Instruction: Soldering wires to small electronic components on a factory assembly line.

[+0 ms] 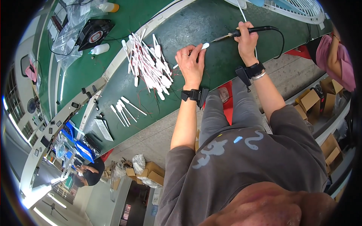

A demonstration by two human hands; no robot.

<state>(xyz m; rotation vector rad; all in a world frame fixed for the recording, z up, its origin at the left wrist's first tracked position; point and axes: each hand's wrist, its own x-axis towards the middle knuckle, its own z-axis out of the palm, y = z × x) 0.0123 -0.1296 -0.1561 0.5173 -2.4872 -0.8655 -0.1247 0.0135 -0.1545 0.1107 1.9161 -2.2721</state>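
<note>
My left hand [191,63] is closed on a slim white stick-shaped part [205,46], its rounded end showing past the fingertips. My right hand [247,42] grips a soldering iron [225,37] by its black handle. The iron's metal tip points left, close to the rounded end of the white part; whether they touch I cannot tell. To the left of my left hand lies a heap of similar white stick parts [149,66] with thin red wires. Several more white sticks [120,113] lie in a loose row nearer the table's front edge.
The green table [177,28] carries a white fan [298,9] at the far right. A thin white strip [241,10] passes by my right hand. Left, beyond a pale rail, are a black square fan [94,34] and bottles [100,49]. The iron's black cord [283,39] loops rightward.
</note>
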